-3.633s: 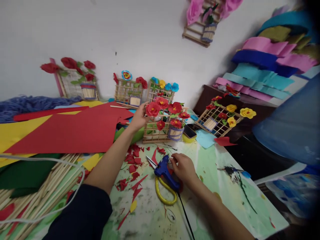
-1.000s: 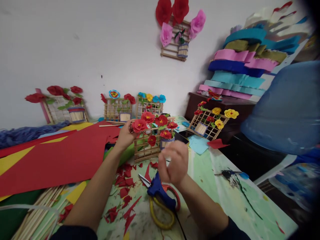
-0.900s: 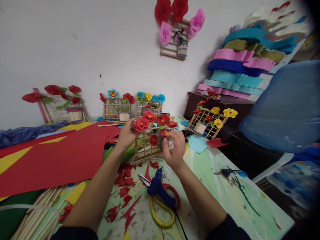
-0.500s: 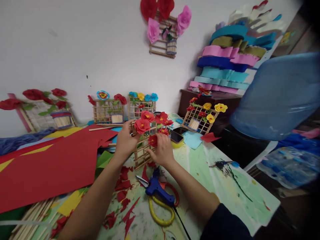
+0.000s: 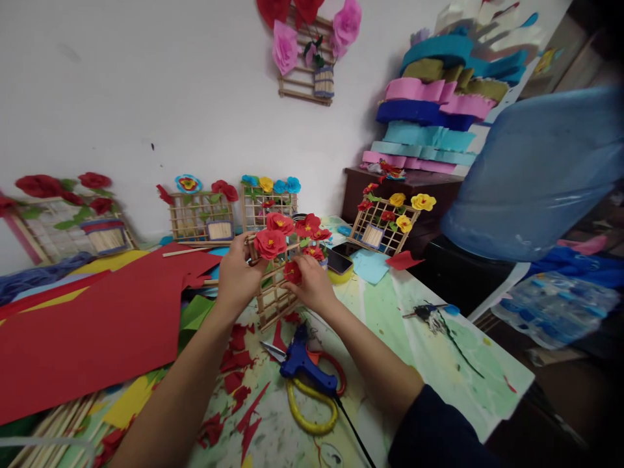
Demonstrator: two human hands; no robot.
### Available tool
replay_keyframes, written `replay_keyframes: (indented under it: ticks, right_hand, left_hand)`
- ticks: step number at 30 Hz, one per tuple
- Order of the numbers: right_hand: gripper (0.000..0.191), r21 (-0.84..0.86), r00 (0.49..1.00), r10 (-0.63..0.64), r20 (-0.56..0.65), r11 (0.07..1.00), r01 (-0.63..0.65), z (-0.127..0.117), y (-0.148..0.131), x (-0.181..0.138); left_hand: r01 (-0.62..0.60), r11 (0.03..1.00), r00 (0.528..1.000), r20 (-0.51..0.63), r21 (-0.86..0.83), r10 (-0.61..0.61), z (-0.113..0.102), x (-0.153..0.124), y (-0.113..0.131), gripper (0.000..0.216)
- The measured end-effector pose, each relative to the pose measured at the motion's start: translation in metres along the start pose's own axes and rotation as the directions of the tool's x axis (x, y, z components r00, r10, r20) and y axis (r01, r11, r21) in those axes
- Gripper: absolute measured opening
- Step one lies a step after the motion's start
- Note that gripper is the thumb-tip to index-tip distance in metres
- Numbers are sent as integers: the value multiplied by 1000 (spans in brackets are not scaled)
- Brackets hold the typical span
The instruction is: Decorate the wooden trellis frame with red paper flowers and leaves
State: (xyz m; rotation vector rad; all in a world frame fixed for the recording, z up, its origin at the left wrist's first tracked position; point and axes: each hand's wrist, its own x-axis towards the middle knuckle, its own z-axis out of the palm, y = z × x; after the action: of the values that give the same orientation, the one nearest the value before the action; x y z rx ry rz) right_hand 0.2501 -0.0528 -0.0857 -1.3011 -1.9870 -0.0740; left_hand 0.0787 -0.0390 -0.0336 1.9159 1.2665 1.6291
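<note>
A small wooden lattice frame (image 5: pixel 273 300) with red paper flowers (image 5: pixel 270 242) stands tilted on the table. My left hand (image 5: pixel 237 276) grips its upper left side. Fingers of my right hand (image 5: pixel 311 284) press on a small red flower (image 5: pixel 292 272) in the middle of the lattice. A blue glue gun (image 5: pixel 303 359) lies just below my hands, on top of yellow-handled scissors (image 5: pixel 309 408).
Red paper scraps (image 5: pixel 240 364) lie scattered on the painted table (image 5: pixel 439 370). Big red and yellow sheets (image 5: pixel 82 318) cover the left side, with wooden sticks (image 5: pixel 58 426) below. Other flowered frames (image 5: pixel 199 214) lean on the wall. A phone (image 5: pixel 338 261) and keys (image 5: pixel 431 313) lie to the right.
My right hand left the glue gun, rose, and came onto the lattice frame, pressing a small red flower there. My left hand kept holding the frame. The view shifted slightly.
</note>
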Motion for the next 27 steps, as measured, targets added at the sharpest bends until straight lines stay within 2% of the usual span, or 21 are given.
replay_keyframes:
  ticks: [6,16,18,22,25,27]
  right_hand:
    - [33,-53,1000,9,23,999,-8,-11,-8,-2]
    - [16,-191,996,68,-63,978,-79,-7,-25,-8]
    - [18,-204,996,62,-65,976,-74,-9,-27,-9]
    - [36,-186,993,46,-109,980,-66,-22,-34,-6]
    - [27,-102,980,3,-200,995,-24,-44,-44,-6]
    - [17,-12,951,-67,-303,998,66,-66,-55,-16]
  left_hand:
    - [18,999,1000,23,-42,-17,0,-1,0,48]
    - [-11,997,998,63,-77,16,0,-2,5,52]
    - [-24,994,997,69,-106,31,-1,1,-1,52]
    - [-34,983,992,117,-179,55,-6,12,-25,60]
    - [-2,974,993,117,-225,29,-12,21,-44,62]
    - [19,974,995,98,-224,3,-15,24,-54,58]
